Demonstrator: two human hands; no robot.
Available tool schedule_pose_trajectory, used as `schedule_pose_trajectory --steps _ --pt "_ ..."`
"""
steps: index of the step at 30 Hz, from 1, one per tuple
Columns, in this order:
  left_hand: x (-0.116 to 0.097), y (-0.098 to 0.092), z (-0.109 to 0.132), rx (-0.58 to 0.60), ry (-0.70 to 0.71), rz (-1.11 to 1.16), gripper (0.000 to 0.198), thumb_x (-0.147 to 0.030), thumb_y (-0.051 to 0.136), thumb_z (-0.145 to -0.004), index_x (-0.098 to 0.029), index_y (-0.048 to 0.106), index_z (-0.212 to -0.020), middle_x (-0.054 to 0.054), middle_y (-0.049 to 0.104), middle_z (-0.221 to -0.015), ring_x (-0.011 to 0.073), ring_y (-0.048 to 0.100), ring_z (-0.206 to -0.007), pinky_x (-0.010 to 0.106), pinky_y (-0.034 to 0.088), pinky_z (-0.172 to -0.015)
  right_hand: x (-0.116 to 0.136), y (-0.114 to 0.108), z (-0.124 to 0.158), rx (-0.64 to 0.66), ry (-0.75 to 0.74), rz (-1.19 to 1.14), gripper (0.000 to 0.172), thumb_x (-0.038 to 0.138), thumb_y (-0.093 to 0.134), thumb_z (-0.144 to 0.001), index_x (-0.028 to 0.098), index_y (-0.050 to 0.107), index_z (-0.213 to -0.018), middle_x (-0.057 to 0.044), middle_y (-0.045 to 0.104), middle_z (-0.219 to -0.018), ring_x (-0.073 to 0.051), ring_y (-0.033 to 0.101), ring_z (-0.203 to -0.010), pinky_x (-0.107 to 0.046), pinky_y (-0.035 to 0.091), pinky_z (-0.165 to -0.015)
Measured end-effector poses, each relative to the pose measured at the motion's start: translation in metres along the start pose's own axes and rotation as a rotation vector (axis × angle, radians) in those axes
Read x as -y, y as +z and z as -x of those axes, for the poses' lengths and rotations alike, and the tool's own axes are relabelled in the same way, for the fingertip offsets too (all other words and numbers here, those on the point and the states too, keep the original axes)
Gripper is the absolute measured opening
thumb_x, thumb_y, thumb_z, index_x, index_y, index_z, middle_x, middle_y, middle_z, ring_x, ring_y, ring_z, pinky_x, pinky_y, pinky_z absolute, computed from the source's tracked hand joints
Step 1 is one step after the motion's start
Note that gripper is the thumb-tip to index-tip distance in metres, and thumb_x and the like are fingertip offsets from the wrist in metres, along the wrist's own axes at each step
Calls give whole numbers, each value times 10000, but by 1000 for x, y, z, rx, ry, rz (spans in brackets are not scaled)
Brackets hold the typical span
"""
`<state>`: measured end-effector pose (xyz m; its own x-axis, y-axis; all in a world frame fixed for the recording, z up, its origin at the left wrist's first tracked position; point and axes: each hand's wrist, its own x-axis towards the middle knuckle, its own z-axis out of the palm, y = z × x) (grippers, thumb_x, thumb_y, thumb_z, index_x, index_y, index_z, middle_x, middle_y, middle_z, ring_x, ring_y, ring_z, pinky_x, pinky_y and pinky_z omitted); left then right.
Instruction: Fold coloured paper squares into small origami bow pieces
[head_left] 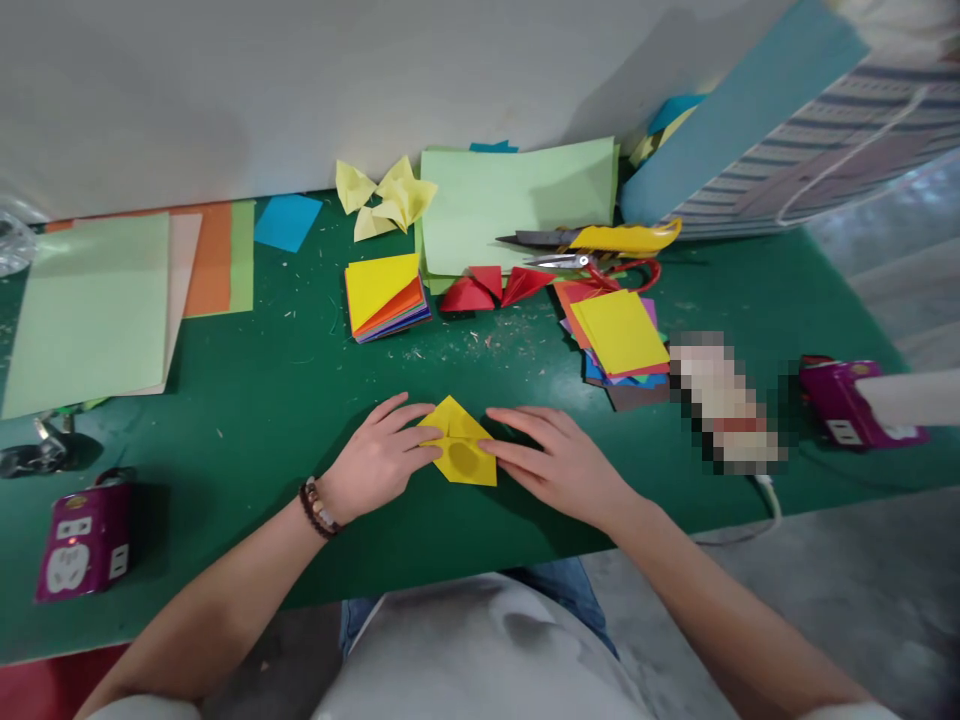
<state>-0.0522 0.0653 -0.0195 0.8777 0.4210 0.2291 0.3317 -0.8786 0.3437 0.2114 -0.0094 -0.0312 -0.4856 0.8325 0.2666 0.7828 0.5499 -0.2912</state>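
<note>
A partly folded sheet of yellow origami paper [466, 462] lies near the front of the green table, its top corner pointing away from me. My left hand [379, 450], with a dark beaded bracelet at the wrist, grips the paper's left side between thumb and fingers. On the opposite edge, my right hand [559, 465] pinches the paper's right corner. A crease runs across the sheet between the two hands. The thumbs partly cover its sides.
Behind the hands are a stack of coloured squares [386, 295], red folded pieces [469, 293], scissors [637, 275] and a yellow-handled cutter [626, 237]. More squares [622, 335] lie to the right. Purple power sockets [86, 540] stand at both sides. Pale green sheets [90, 310] lie left.
</note>
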Motion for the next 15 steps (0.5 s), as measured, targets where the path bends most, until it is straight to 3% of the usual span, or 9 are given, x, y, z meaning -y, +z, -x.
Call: schedule_pose_trajectory --steps 5,15 --pt "-7 1 -1 -25 -49 -9 170 -171 537 -906 -182 677 -1003 29 688 -1143 223 531 -1177 408 457 -1010 12 7 4 -29 -97 11 251 136 567 -881 291 681 -1044 -17 683 -1154 -195 571 -1099 -360 498 -846" --pt "-16 6 -1 -15 -129 42 150 -267 614 -887 -165 649 -991 36 675 -1168 223 546 -1168 388 479 -1001 14 7 2 -29 -109 -72 172 168 581 -892 235 688 -1010 -11 719 -1075 -187 602 -1048 -370 521 -819"
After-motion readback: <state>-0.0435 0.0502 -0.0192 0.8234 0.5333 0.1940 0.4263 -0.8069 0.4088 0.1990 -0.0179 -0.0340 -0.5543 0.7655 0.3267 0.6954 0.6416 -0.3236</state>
